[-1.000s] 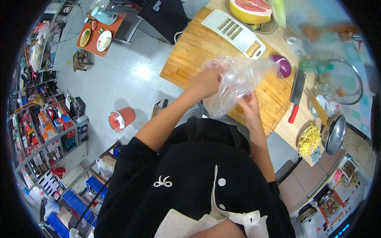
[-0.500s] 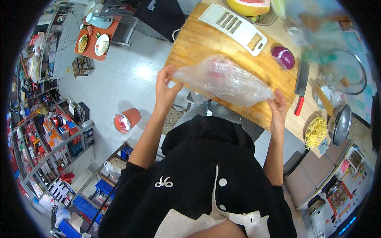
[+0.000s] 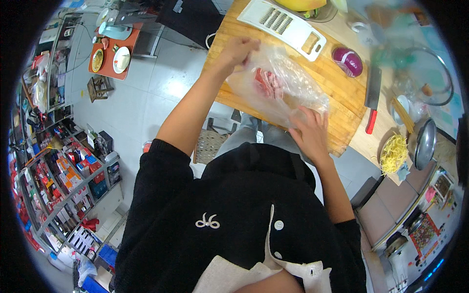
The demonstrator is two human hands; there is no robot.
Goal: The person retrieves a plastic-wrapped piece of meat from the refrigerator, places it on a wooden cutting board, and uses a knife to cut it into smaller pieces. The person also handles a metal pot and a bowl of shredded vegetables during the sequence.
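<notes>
A clear plastic bag (image 3: 300, 88) lies spread over the wooden cutting board (image 3: 342, 115), with red raw meat (image 3: 266, 80) visible through it. My left hand (image 3: 239, 54) pinches the bag at its upper left corner, fingers curled. My right hand (image 3: 310, 132) grips the bag's lower right side with bent fingers. Beyond the bag lies a white grater (image 3: 274, 24); a purple onion (image 3: 347, 62) is to its right. A cleaver with a red handle (image 3: 372, 92) lies along the board's right side.
On the right counter are a bowl of yellow shreds (image 3: 393, 151), a metal bowl (image 3: 425, 144), chopsticks (image 3: 402, 115) and glassware. A cut pomelo (image 3: 298, 5) sits at the back. On the left are crowded shelves (image 3: 68, 180), a small stool (image 3: 97, 88) and a low table (image 3: 131, 62) with plates.
The bag has flattened on the board, showing the red meat more plainly. My left hand moved up and right with its corner; my right hand moved left and in toward me.
</notes>
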